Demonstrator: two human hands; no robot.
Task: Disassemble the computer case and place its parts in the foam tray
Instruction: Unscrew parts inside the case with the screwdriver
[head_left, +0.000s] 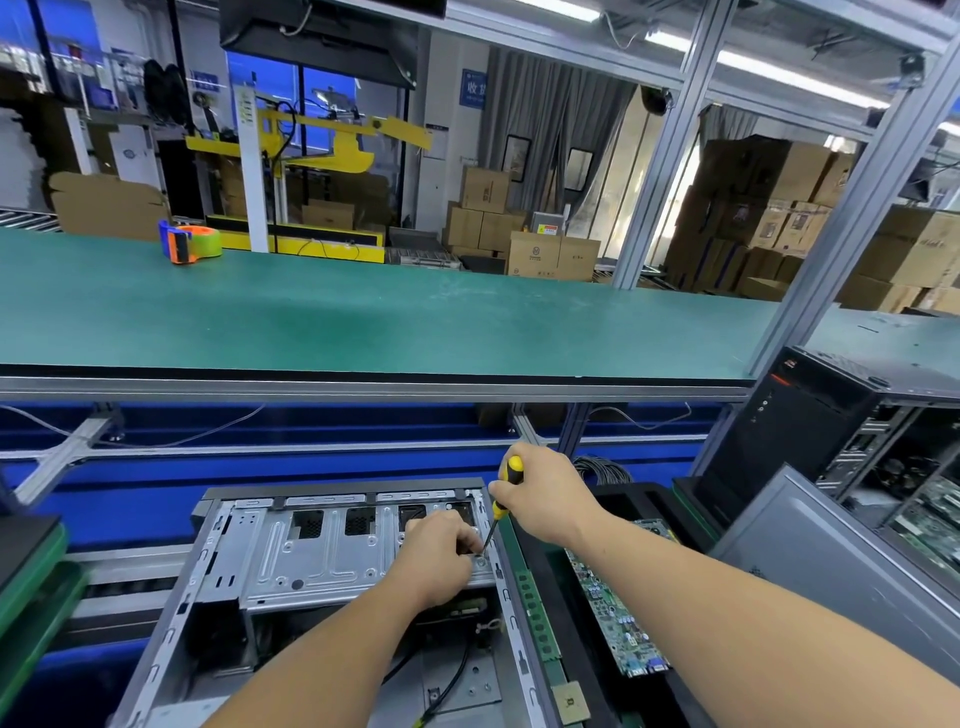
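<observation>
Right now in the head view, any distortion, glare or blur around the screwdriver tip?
Head view: wide-angle bend curves the green bench top and aluminium posts; ceiling strip lights blow out; the open grey metal computer case is evenly lit, no glare; the yellow-and-black screwdriver tip is sharp, partly hidden by the left hand; background boxes soft.

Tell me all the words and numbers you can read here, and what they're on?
"收货": on the blue sign on the far wall, cut off at its right edge.
Cardboard boxes: logos and print too small to read.
Yellow sticker behind the boxes: too blurred.
Papers on the white post: too blurred.
Circuit board in the foam tray: markings too small.
Black computer tower: red badge unreadable.
</observation>
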